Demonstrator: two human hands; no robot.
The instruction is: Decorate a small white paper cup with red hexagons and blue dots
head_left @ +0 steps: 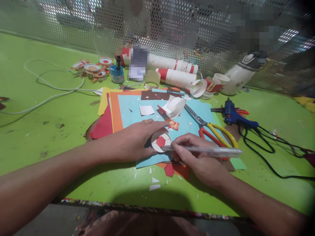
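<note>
Left hand (pixel 137 139), near the table (pixel 49 137)'s front edge, pinches a cup base (pixel 160 141) flat on blue paper (pixel 133 114); right hand (pixel 197 160) grips a pen (pixel 204 150) touching it. Scissors (pixel 211 129) lie just right, cut cup (pixel 174 106) behind.

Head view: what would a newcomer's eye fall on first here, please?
At the centre, the left hand grips a round white paper disc with a red centre on a light blue paper sheet, while the right hand points a clear plastic pen at its edge. Just right of them lie scissors with red and yellow handles and, further back, a blue glue gun on the bright green table.
</note>
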